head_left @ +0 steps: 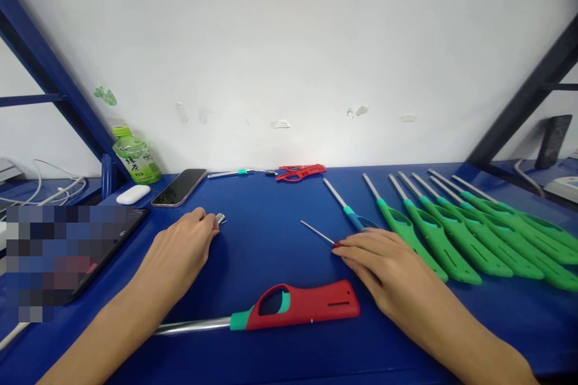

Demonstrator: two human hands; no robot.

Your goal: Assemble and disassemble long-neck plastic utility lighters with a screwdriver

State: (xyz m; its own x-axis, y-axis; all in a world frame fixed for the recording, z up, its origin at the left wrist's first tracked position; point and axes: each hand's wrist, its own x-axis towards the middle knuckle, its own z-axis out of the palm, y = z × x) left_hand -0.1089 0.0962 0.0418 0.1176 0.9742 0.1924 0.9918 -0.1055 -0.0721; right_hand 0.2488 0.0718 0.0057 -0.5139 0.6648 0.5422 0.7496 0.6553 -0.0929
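My left hand (183,248) is closed at the left of the blue table, its fingertips pinching a small metallic part (220,218). On the right, my right hand (383,258) holds a thin screwdriver (318,233) by its red end, the shaft pointing up and left. A blue lighter (359,221) lies partly hidden behind that hand. Between my forearms, near the front, rests a red lighter (311,305) with a teal trigger and a metal tube. Red shell pieces (300,173) and a thin metal tube with a teal collar (230,173) lie by the wall.
Several green lighters (433,231) lie in a row at the right. At the left are a phone (179,187), a white case (133,195), a green-capped bottle (136,156) and a tablet (111,246). A white wall (289,60) closes off the back.
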